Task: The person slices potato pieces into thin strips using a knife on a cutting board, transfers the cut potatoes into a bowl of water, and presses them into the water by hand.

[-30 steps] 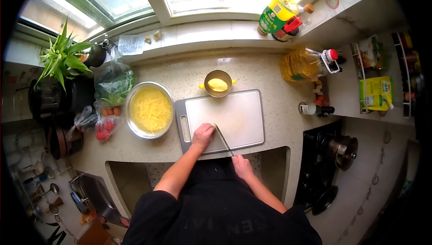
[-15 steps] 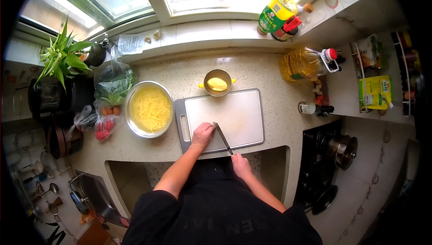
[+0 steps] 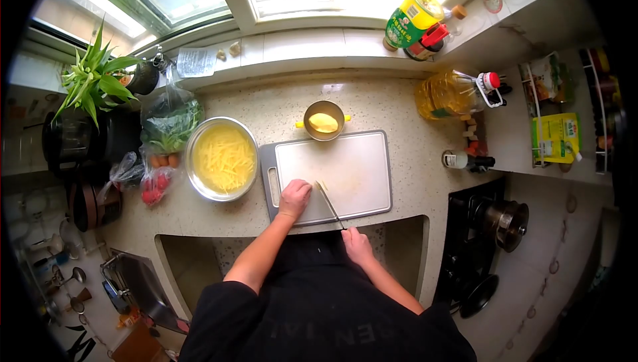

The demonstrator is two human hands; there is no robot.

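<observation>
My right hand (image 3: 357, 245) is closed on the handle of a knife (image 3: 330, 204), whose blade slants up and left over the cutting board (image 3: 362, 163). On the board's left part rests my left hand (image 3: 294, 198), fingers pressed together; what they hold, if anything, is hidden. A few thin pale yellow strips (image 3: 321, 185) lie by the knife tip. Behind the board stands a small metal pot (image 3: 323, 106) with yellow handles, a peeled yellow piece (image 3: 323, 123) inside. A large bowl (image 3: 191, 175) of yellow shreds (image 3: 226, 159) in liquid is left of the board.
Bagged greens (image 3: 171, 126) and a bag of red items (image 3: 155, 186) sit left of the bowl. At the back right are an oil jug (image 3: 448, 96) and a dark-capped bottle (image 3: 458, 161). A stove (image 3: 468, 229) with a pot (image 3: 506, 224) is at right.
My left hand has shifted slightly left, away from the knife. Thin strips now show beside the blade tip. The view has moved a little.
</observation>
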